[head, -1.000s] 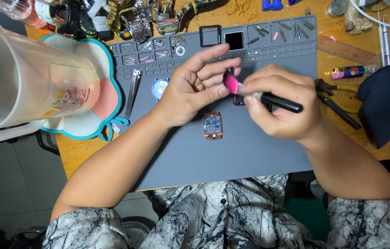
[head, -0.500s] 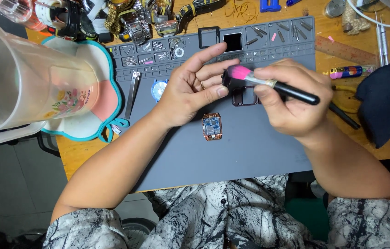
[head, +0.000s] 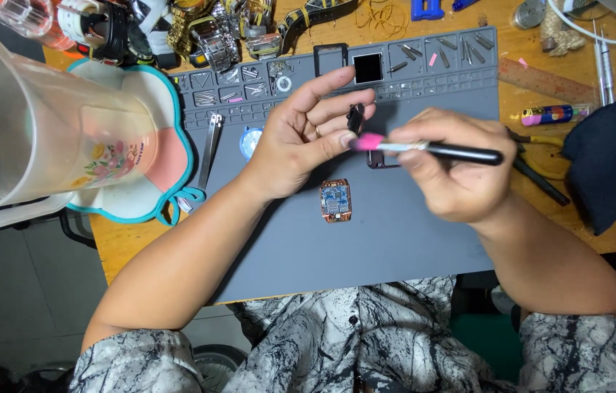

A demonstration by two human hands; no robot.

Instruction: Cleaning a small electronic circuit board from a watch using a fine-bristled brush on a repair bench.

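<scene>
Looks like the cleaning step: left hand pinches a small black watch part over the grey silicone work mat while right hand, at its 3 o'clock, grips a pink-tipped black brush touching it, so next wants light, steady strokes.

My hands are bare, a thin ring on a finger of the left hand. Short sleeves and shirt front carry a grey-and-white marbled print.

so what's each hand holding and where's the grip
Left hand pinches a small black part by its edges at the fingertips; right hand grips the pink-tipped brush mid-handle.
</scene>
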